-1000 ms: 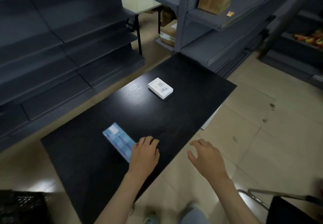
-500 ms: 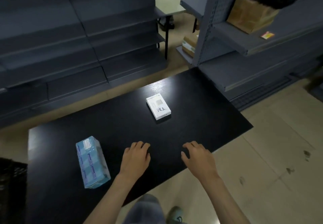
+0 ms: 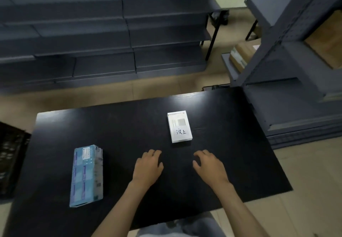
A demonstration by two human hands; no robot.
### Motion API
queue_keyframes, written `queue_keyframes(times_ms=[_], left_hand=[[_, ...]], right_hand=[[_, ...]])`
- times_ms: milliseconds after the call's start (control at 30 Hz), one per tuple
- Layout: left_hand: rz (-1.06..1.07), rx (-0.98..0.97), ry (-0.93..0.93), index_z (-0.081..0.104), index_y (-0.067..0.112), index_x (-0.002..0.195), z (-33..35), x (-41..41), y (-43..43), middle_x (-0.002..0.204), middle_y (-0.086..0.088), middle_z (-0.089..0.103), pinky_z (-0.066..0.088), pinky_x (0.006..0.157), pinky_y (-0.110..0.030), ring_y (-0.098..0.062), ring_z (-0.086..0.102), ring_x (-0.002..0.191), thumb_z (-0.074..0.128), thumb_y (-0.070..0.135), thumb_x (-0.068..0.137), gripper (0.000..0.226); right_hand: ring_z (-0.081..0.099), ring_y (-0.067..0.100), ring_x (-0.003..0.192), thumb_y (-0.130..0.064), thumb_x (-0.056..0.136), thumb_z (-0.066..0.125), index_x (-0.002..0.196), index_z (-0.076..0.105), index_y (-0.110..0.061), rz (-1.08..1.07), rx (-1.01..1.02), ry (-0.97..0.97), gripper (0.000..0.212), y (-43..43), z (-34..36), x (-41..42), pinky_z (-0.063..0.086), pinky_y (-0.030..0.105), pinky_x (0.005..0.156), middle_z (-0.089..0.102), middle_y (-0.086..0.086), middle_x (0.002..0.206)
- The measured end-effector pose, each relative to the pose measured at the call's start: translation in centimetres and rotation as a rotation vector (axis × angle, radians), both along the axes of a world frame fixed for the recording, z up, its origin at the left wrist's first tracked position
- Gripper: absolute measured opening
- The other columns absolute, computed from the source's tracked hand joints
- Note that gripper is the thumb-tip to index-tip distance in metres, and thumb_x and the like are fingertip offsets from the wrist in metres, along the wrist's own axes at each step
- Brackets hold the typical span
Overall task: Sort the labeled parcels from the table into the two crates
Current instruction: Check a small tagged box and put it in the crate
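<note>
A white parcel (image 3: pixel 179 126) with a handwritten label lies flat on the black table (image 3: pixel 129 122), right of centre. A light blue parcel (image 3: pixel 86 174) lies at the table's left. My left hand (image 3: pixel 149 168) hovers over the tabletop just below and left of the white parcel, fingers loosely curled, holding nothing. My right hand (image 3: pixel 210 167) hovers below and right of that parcel, fingers also loosely curled and empty. Neither hand touches a parcel. A black crate (image 3: pixel 11 155) shows at the left edge, beside the table.
Grey shelving (image 3: pixel 103 38) runs along the far side beyond a strip of floor. A second grey rack (image 3: pixel 288 66) with cardboard boxes (image 3: pixel 242 55) stands at the right, close to the table's far right corner. Tiled floor lies right of the table.
The view has swung so the table faces me squarely. Both hands have come forward over the table toward the white parcel, and the blue parcel now lies further left of my left hand.
</note>
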State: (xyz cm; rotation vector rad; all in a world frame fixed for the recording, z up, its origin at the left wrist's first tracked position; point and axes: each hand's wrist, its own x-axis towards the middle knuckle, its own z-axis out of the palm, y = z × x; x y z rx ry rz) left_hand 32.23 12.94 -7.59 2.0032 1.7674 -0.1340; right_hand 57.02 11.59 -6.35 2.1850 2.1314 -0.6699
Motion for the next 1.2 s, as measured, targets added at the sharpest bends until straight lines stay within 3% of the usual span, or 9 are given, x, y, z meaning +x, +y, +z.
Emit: queue_keyframes(times_ms=[167,333,533,633,800,900,1067,1200], left_hand=[[0.138,-0.067,-0.046,0.028,0.022,0.163,-1.8,2.5,3.8,0.164,-0.006,0.035,0.047,0.112,-0.038,-0.023,0.044,0.143,0.054,0.039,0.106,0.065],[0.310,-0.223,-0.147,0.008,0.025,0.168,-3.8,5.0,6.7,0.174,-0.011,0.011,0.039,0.118,-0.045,-0.031,0.029,0.155,0.058,0.035,0.105,0.081],[0.467,-0.322,-0.409,-0.006,0.025,0.168,-6.6,7.8,8.2,0.176,0.002,-0.005,0.023,0.128,-0.041,-0.018,0.007,0.161,0.065,0.028,0.102,0.098],[0.524,-0.343,-0.512,-0.003,0.026,0.168,-7.1,9.5,8.2,0.176,0.005,0.002,0.018,0.129,-0.039,-0.014,0.005,0.161,0.066,0.027,0.100,0.097],[0.719,-0.391,-0.708,0.009,0.033,0.168,-7.4,11.5,7.7,0.168,0.014,0.026,0.029,0.123,-0.036,-0.008,0.027,0.153,0.073,0.042,0.090,0.101],[0.754,-0.432,-0.748,0.020,0.035,0.165,-7.7,11.8,6.4,0.161,0.014,0.040,0.036,0.119,-0.034,-0.006,0.039,0.145,0.073,0.039,0.088,0.094],[0.834,-0.419,-0.877,0.040,0.048,0.145,-5.9,12.8,3.2,0.142,0.022,0.058,0.042,0.096,-0.017,0.007,0.053,0.126,0.073,0.021,0.093,0.068],[0.872,-0.411,-0.951,0.041,0.051,0.144,-5.4,14.0,-0.2,0.142,0.026,0.059,0.045,0.111,-0.028,0.007,0.054,0.131,0.076,0.022,0.085,0.075]], right_hand=[[0.052,0.020,0.131,-0.040,0.101,0.056,0.153,0.041,-0.021,0.012,-0.167,0.117,0.058,5.6,-2.4,1.5,0.050,0.036,0.101,0.050,0.000,0.146],[0.038,0.017,0.145,-0.041,0.097,0.065,0.164,0.019,-0.031,-0.037,-0.369,0.410,0.082,10.0,-5.5,2.6,0.042,0.044,0.115,0.031,-0.006,0.163],[0.037,0.016,0.148,-0.033,0.097,0.069,0.166,0.013,-0.025,-0.270,-0.482,0.698,0.089,12.6,-9.0,3.0,0.036,0.044,0.121,0.031,-0.004,0.167],[0.043,0.011,0.143,-0.031,0.097,0.068,0.165,0.016,-0.028,-0.336,-0.588,0.831,0.086,13.4,-9.7,3.0,0.036,0.034,0.117,0.041,-0.007,0.162],[0.044,0.010,0.141,-0.031,0.097,0.069,0.163,0.025,-0.034,-0.304,-0.639,0.876,0.079,13.2,-10.3,3.3,0.039,0.035,0.115,0.043,-0.012,0.156],[0.057,0.009,0.126,-0.024,0.098,0.068,0.142,0.054,-0.041,-0.294,-0.572,0.889,0.049,12.9,-10.1,3.8,0.050,0.030,0.101,0.054,-0.008,0.145],[0.059,0.011,0.115,-0.018,0.104,0.058,0.122,0.057,-0.027,-0.456,-0.566,0.892,0.019,10.8,-9.2,4.3,0.055,0.040,0.093,0.063,-0.006,0.129],[0.065,0.017,0.110,-0.008,0.102,0.059,0.109,0.057,-0.021,-0.541,-0.469,0.942,0.015,8.9,-8.6,4.0,0.061,0.033,0.081,0.066,0.003,0.120]])
